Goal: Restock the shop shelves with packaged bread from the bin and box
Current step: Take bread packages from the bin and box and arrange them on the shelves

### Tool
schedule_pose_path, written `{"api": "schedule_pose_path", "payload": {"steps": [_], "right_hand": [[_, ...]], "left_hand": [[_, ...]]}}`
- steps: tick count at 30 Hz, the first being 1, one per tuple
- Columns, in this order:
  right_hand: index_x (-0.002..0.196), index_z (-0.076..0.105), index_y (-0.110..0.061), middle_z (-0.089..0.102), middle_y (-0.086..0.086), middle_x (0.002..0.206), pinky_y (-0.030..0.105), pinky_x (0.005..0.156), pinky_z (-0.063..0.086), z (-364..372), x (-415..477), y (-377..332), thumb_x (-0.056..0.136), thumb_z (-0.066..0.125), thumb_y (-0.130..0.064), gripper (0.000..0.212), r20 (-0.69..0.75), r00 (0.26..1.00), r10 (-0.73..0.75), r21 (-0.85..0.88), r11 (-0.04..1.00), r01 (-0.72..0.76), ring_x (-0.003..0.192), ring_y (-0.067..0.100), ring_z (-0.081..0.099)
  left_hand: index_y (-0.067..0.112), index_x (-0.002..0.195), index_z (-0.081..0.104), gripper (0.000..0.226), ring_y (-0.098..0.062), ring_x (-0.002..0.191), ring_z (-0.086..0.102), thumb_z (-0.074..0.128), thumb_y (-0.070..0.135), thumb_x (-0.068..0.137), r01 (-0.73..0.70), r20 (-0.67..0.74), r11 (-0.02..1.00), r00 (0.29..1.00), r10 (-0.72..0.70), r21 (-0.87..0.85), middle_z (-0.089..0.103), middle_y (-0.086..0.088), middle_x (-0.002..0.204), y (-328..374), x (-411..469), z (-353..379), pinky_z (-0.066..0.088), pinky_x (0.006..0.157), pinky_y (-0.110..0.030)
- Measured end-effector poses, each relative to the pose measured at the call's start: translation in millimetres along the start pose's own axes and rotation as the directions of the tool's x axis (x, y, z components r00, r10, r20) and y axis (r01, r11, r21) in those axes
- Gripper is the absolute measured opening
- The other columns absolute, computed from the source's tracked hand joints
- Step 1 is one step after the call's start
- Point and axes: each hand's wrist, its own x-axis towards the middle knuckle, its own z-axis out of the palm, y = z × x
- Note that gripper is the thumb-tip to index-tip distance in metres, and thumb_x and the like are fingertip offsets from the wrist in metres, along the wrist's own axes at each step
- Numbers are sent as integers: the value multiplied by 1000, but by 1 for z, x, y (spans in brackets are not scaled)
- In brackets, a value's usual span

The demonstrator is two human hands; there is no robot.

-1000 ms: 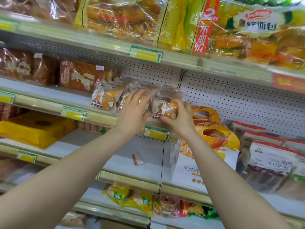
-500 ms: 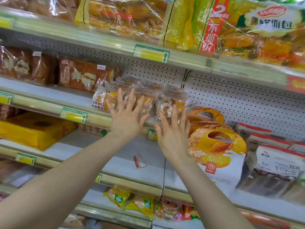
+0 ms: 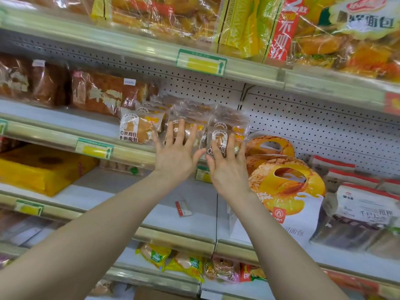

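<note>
Several small clear packets of torn bread (image 3: 138,128) stand in a row at the right end of the second shelf (image 3: 65,124). My left hand (image 3: 175,152) is spread flat with fingers apart in front of the middle packet (image 3: 188,126). My right hand (image 3: 227,165) is also spread, its fingertips over the face of the rightmost packet (image 3: 229,124). Neither hand grips a packet. The bin and box are out of view.
Large loaves (image 3: 101,94) fill the shelf to the left. Big yellow bread bags (image 3: 249,20) sit on the top shelf. Round-handled cake boxes (image 3: 283,187) and white-and-red packs (image 3: 363,204) stand lower right. A yellow cake pack (image 3: 41,167) lies lower left.
One second ago both hands were closed on the packets at the shelf. They let go, opened flat and drew slightly back; the packets stay standing on the shelf.
</note>
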Motion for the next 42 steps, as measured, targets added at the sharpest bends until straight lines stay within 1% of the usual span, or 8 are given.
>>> {"api": "schedule_pose_path", "payload": {"steps": [4, 10, 15, 19, 26, 31, 35, 42], "right_hand": [[143, 51, -20, 32, 27, 153, 69, 106, 28, -11, -6, -8, 99, 23, -51, 60, -72, 996, 52, 27, 998, -50, 136, 61, 24], [150, 39, -22, 25, 22, 158, 61, 115, 21, -25, -10, -32, 98, 22, -51, 62, -92, 991, 101, 76, 993, -94, 143, 52, 18], [151, 37, -19, 27, 18, 159, 54, 118, 22, -28, -7, -77, 101, 28, -42, 56, -148, 986, 72, 181, 982, -45, 148, 41, 18], [147, 42, -11, 33, 21, 155, 53, 117, 27, -22, -6, -124, 100, 32, -36, 55, -164, 986, 36, 233, 972, 3, 145, 41, 25], [145, 43, -7, 36, 21, 152, 46, 115, 30, 9, -26, -218, 98, 53, -20, 50, -218, 975, -50, 334, 935, 123, 143, 37, 31], [144, 43, -8, 37, 20, 151, 45, 115, 29, 44, -60, -292, 93, 55, -15, 53, -144, 983, -110, 410, 898, 161, 142, 37, 31], [142, 46, -7, 42, 23, 146, 48, 111, 35, 75, -95, -344, 94, 56, -16, 50, -60, 980, -189, 456, 868, 195, 136, 40, 38], [145, 42, -10, 43, 19, 145, 45, 109, 35, 134, -169, -402, 88, 59, -14, 59, 186, 914, -361, 530, 820, 215, 134, 35, 39]], "left_hand": [[31, 154, -9, 73, -33, 149, -10, 0, 66, 90, -29, -5, 999, 1000, 29, -17, -11, -5, 163, -5, -2, -1, -2, 113, -68], [24, 156, 3, 75, -32, 150, -1, 4, 64, 93, -124, -74, 991, 990, 121, -45, 0, -5, 164, -25, -14, -6, -1, 114, -64], [16, 155, 15, 76, -34, 149, 10, 10, 61, 94, -171, -129, 984, 978, 163, -54, 13, -11, 162, -65, -24, -15, 1, 117, -57], [6, 151, 27, 74, -39, 144, 25, 23, 56, 97, -206, -161, 976, 968, 192, -76, 29, -19, 156, -111, -33, -22, 20, 118, -53], [4, 145, 40, 62, -37, 142, 31, 36, 44, 97, -198, -216, 974, 961, 171, -112, 40, -18, 150, -204, -75, -22, 28, 116, -48], [2, 141, 46, 56, -37, 140, 35, 45, 38, 97, -184, -220, 979, 962, 162, -84, 44, -19, 147, -271, -127, -2, 31, 114, -47], [3, 141, 46, 57, -37, 140, 34, 44, 41, 98, -95, -122, 993, 989, 86, -68, 43, -18, 147, -320, -179, 27, 29, 116, -45], [2, 136, 51, 51, -38, 135, 40, 44, 36, 99, 47, 3, 997, 999, -47, -69, 50, -20, 140, -373, -273, 78, 23, 118, -43]]}}
